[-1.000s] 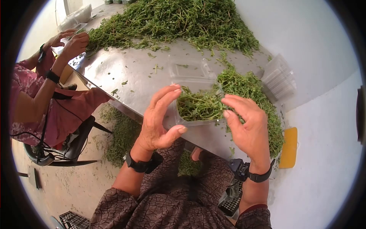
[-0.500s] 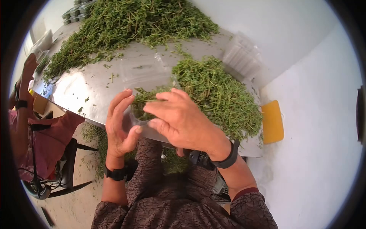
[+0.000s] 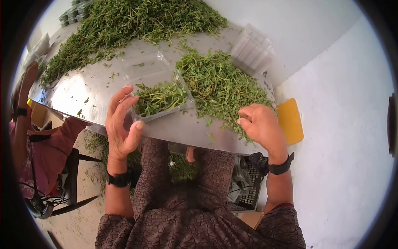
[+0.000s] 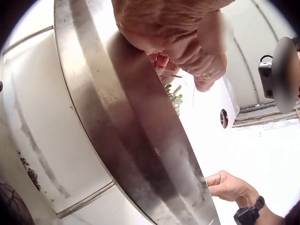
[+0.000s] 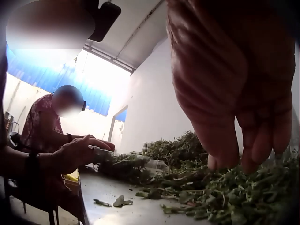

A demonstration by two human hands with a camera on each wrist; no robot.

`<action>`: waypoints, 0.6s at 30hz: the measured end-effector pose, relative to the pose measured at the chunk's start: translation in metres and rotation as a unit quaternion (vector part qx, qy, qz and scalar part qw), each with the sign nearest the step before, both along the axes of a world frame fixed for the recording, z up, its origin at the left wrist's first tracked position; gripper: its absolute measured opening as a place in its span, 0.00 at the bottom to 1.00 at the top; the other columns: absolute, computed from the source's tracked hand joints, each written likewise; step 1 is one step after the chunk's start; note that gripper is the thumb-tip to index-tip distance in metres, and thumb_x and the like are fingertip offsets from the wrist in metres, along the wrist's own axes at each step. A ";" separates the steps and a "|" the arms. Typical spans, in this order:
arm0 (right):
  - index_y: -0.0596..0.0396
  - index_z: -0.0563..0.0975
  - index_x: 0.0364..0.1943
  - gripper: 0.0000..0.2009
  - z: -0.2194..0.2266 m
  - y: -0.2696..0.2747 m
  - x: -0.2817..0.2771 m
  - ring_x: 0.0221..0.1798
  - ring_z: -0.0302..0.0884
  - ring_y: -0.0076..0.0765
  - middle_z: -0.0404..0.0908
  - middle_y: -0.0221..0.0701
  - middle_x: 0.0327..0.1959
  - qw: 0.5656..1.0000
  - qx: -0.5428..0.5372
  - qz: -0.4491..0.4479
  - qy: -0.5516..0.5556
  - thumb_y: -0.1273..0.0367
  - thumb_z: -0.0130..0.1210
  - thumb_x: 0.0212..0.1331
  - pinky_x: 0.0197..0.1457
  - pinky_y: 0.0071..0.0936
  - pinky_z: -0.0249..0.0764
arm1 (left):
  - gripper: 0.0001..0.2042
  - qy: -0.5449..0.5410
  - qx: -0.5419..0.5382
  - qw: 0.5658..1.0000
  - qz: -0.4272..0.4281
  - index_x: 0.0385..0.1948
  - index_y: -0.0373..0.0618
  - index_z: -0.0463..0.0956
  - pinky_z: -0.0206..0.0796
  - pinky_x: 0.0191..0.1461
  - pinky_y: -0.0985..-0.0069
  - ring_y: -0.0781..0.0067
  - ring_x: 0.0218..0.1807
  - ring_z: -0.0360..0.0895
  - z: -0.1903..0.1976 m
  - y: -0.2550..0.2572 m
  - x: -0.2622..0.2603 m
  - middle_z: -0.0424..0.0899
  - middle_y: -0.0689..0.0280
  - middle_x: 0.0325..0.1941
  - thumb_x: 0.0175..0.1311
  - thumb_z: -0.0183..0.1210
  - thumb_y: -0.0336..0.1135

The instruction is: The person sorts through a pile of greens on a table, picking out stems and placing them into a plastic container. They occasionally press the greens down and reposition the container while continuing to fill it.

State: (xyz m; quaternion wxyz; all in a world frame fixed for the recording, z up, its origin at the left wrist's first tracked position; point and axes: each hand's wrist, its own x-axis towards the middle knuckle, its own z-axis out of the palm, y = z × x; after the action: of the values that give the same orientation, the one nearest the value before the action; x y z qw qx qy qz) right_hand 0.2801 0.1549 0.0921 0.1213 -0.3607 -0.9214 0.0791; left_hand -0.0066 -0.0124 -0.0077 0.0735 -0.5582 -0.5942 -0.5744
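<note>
My left hand (image 3: 120, 124) holds the near-left corner of a clear plastic punnet (image 3: 159, 99) on the shiny steel bench (image 3: 91, 89), straight fingers (image 3: 121, 93) against its side and thumb curled round the corner. The thin, glossy punnet is part-filled with leafy green sprigs, its hinged lid lying open at 12 o'clock. My right hand (image 3: 260, 124), at 3 o'clock from it, curls its fingers into the edge of a loose herb pile (image 3: 219, 85); whether they hold sprigs, I cannot tell. A bigger green heap (image 3: 128, 20) spreads at 11 o'clock, stacked empty punnets (image 3: 253, 46) at 1 o'clock, another worker's arm (image 3: 23, 97) at 9 o'clock.
</note>
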 end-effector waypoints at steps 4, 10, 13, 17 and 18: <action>0.60 0.76 0.25 0.08 -0.016 -0.003 0.005 0.31 0.74 0.50 0.75 0.41 0.24 0.998 0.034 -0.014 -0.045 0.69 0.59 0.48 0.35 0.42 0.70 | 0.26 0.008 -0.003 1.000 0.004 0.48 0.36 0.77 0.64 0.65 0.56 0.48 0.63 0.70 0.000 -0.001 -0.001 0.72 0.48 0.61 0.56 0.58 0.50; 0.58 0.72 0.18 0.07 -0.033 0.003 0.003 0.26 0.74 0.52 0.73 0.41 0.19 0.991 0.131 0.005 -0.035 0.70 0.56 0.43 0.31 0.44 0.69 | 0.25 -0.005 0.000 1.000 -0.002 0.47 0.35 0.77 0.63 0.65 0.56 0.49 0.64 0.70 -0.002 0.000 -0.002 0.71 0.49 0.62 0.55 0.59 0.48; 0.58 0.73 0.18 0.06 -0.029 0.006 0.004 0.24 0.73 0.54 0.73 0.42 0.18 0.986 0.161 0.019 -0.024 0.70 0.55 0.41 0.28 0.44 0.68 | 0.24 -0.013 0.008 1.000 -0.012 0.47 0.36 0.77 0.63 0.66 0.57 0.49 0.64 0.69 -0.004 0.001 -0.003 0.71 0.49 0.62 0.54 0.60 0.47; 0.56 0.75 0.18 0.04 -0.011 0.011 0.006 0.24 0.75 0.51 0.76 0.39 0.18 0.988 0.148 -0.018 0.046 0.73 0.54 0.44 0.29 0.42 0.72 | 0.24 -0.014 0.008 1.000 -0.016 0.48 0.36 0.77 0.63 0.65 0.57 0.49 0.65 0.69 -0.002 -0.001 -0.002 0.71 0.50 0.62 0.54 0.61 0.45; 0.56 0.74 0.19 0.04 -0.007 0.012 0.006 0.24 0.75 0.51 0.76 0.39 0.18 0.986 0.126 -0.042 0.102 0.73 0.53 0.46 0.28 0.41 0.71 | 0.24 -0.015 0.009 1.000 -0.015 0.48 0.36 0.77 0.63 0.65 0.57 0.49 0.65 0.69 -0.002 -0.001 -0.001 0.71 0.50 0.62 0.54 0.61 0.45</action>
State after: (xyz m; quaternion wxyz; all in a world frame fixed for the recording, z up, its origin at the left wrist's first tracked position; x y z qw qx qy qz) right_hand 0.2858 0.1665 0.0847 0.2627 -0.3711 -0.8906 -0.0068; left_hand -0.0079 -0.0133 -0.0101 0.0614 -0.5575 -0.5816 -0.5892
